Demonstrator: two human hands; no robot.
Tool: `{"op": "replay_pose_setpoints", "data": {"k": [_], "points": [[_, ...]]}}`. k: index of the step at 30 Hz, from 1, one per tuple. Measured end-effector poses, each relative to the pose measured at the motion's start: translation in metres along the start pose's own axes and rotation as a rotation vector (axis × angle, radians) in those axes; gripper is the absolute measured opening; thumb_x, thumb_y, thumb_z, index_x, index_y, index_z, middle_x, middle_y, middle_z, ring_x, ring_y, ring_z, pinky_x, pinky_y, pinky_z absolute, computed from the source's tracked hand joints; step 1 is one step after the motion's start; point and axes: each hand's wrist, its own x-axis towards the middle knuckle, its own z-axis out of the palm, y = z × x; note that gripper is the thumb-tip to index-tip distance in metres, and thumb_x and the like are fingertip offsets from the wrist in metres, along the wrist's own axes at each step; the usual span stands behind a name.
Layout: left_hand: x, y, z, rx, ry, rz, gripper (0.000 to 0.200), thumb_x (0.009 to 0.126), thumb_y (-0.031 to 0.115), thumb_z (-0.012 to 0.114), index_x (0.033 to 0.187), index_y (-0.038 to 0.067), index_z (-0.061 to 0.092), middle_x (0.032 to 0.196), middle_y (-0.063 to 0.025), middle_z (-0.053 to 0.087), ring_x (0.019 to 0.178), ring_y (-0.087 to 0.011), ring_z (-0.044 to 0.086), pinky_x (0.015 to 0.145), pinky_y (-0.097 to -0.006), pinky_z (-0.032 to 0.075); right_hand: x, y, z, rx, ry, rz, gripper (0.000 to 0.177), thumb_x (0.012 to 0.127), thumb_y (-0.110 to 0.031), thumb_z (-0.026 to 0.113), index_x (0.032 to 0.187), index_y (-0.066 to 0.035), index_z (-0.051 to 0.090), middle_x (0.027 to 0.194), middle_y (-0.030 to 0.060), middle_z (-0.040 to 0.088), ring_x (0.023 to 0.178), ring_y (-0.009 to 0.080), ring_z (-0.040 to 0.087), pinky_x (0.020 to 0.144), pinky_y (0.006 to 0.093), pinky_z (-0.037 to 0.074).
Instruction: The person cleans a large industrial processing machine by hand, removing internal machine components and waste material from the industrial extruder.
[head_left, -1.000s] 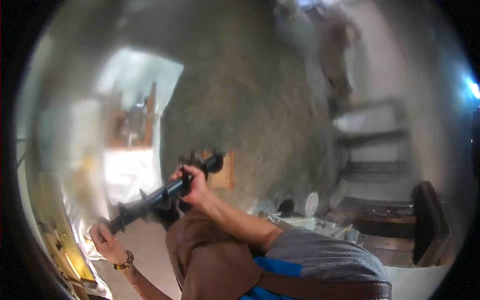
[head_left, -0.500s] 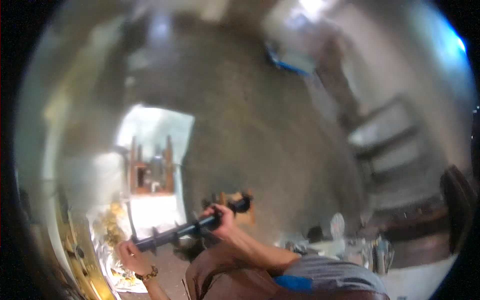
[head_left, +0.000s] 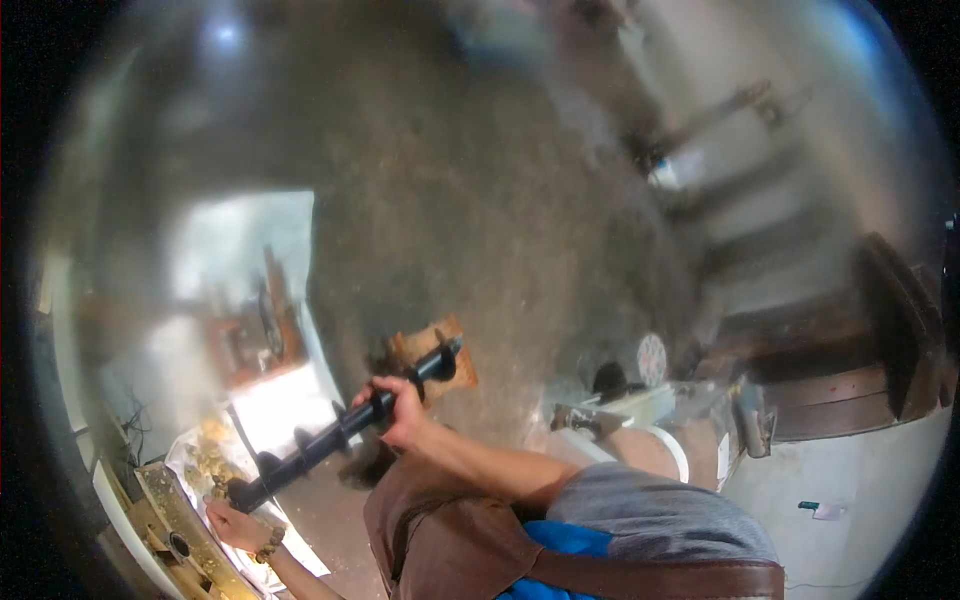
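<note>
A long black auger shaft (head_left: pixel 340 435) hangs in the air, its low end over the cluttered tabletop (head_left: pixel 160 505) and its high end before a wooden block (head_left: pixel 432 345). The right hand (head_left: pixel 400 408) has its grip wrapped tight round the shaft near the top. The left hand (head_left: pixel 232 522) meets the bottom end, but blur hides whether its grip is closed. The shaft looks stiff and heavy, and its spiral flights may bite. It is probably best held on bare shaft between flights, with both ends supported.
</note>
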Motion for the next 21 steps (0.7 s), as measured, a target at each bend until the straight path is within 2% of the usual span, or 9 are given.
{"op": "replay_pose_setpoints", "data": {"k": [2, 4, 7, 10, 11, 13, 15, 19, 21], "points": [[0.005, -0.031, 0.006, 0.043, -0.111, 0.108, 0.047, 0.105, 0.037, 0.051, 0.104, -0.008, 0.064, 0.091, -0.0141, 0.066, 0.081, -0.0246, 0.058, 0.077, -0.0360, 0.048, 0.002, -0.007, -0.006, -0.003, 0.016, -0.028, 0.017, 0.086, -0.021, 0.063, 0.081, -0.005, 0.059, 0.076, 0.0121, 0.062, 0.081, 0.0301, 0.063, 0.086, 0.0477, 0.052], [0.005, -0.038, 0.002, 0.044, -0.238, 0.195, 0.049, 0.105, 0.039, 0.050, 0.110, -0.008, 0.063, 0.093, -0.0124, 0.065, 0.084, -0.0223, 0.058, 0.079, -0.0360, 0.048, -0.001, -0.012, -0.004, -0.001, 0.017, -0.007, 0.018, 0.087, -0.021, 0.063, 0.080, -0.005, 0.058, 0.076, 0.0124, 0.061, 0.081, 0.0297, 0.063, 0.086, 0.0472, 0.052], [-0.010, -0.017, 0.000, 0.017, -0.342, 0.184, 0.044, 0.105, 0.037, 0.051, 0.103, -0.006, 0.064, 0.093, -0.0083, 0.064, 0.084, -0.0169, 0.058, 0.076, -0.0321, 0.048, -0.005, -0.018, -0.005, -0.015, 0.021, -0.014, 0.018, 0.087, -0.021, 0.063, 0.080, -0.005, 0.058, 0.076, 0.0130, 0.061, 0.081, 0.0299, 0.063, 0.086, 0.0464, 0.052], [-0.036, 0.049, -0.016, -0.276, -0.459, -0.096, 0.038, 0.105, 0.035, 0.051, 0.097, -0.001, 0.061, 0.089, -0.0035, 0.061, 0.081, -0.0108, 0.055, 0.072, -0.0272, 0.047, 0.001, -0.025, -0.012, -0.032, 0.013, 0.008, 0.019, 0.086, -0.022, 0.063, 0.079, -0.005, 0.058, 0.077, 0.0139, 0.062, 0.081, 0.0301, 0.063, 0.085, 0.0456, 0.052], [-0.043, 0.077, -0.022, -0.291, -0.462, -0.117, 0.034, 0.105, 0.033, 0.051, 0.096, 0.001, 0.059, 0.088, -0.0017, 0.059, 0.079, -0.0088, 0.053, 0.070, -0.0255, 0.046, 0.002, -0.026, -0.013, -0.050, 0.024, 0.009, 0.019, 0.086, -0.022, 0.063, 0.079, -0.005, 0.058, 0.076, 0.0140, 0.062, 0.080, 0.0300, 0.062, 0.085, 0.0456, 0.052], [-0.045, 0.073, -0.027, -0.306, -0.462, -0.139, 0.031, 0.105, 0.032, 0.051, 0.095, 0.003, 0.058, 0.086, 0.0001, 0.058, 0.078, -0.0068, 0.052, 0.068, -0.0238, 0.044, 0.003, -0.028, -0.013, -0.072, 0.035, 0.013, 0.020, 0.085, -0.022, 0.064, 0.078, -0.005, 0.058, 0.076, 0.0142, 0.062, 0.080, 0.0299, 0.062, 0.084, 0.0456, 0.052], [-0.042, 0.044, -0.031, -0.273, -0.525, 0.001, 0.026, 0.105, 0.027, 0.051, 0.101, 0.002, 0.057, 0.088, 0.0001, 0.057, 0.078, -0.0076, 0.051, 0.068, -0.0241, 0.044, 0.002, -0.029, -0.012, -0.034, 0.016, 0.055, 0.020, 0.084, -0.023, 0.064, 0.077, -0.005, 0.057, 0.076, 0.0146, 0.062, 0.079, 0.0298, 0.062, 0.083, 0.0457, 0.052], [-0.052, 0.083, -0.043, -0.349, -0.518, 0.104, 0.020, 0.105, 0.019, 0.051, 0.109, 0.001, 0.058, 0.094, -0.0005, 0.058, 0.081, -0.0084, 0.053, 0.069, -0.0235, 0.044, 0.005, -0.031, -0.011, -0.057, 0.007, 0.042, 0.020, 0.083, -0.023, 0.065, 0.076, -0.005, 0.057, 0.076, 0.0150, 0.062, 0.079, 0.0296, 0.061, 0.083, 0.0450, 0.051], [-0.053, 0.085, -0.047, -0.410, -0.603, -0.053, 0.020, 0.104, 0.011, 0.050, 0.118, 0.000, 0.057, 0.103, -0.0033, 0.060, 0.087, -0.0096, 0.055, 0.072, -0.0233, 0.045, 0.007, -0.033, -0.009, -0.044, 0.029, 0.028, 0.020, 0.083, -0.023, 0.065, 0.076, -0.005, 0.057, 0.076, 0.0150, 0.062, 0.079, 0.0296, 0.061, 0.082, 0.0442, 0.051]]}}
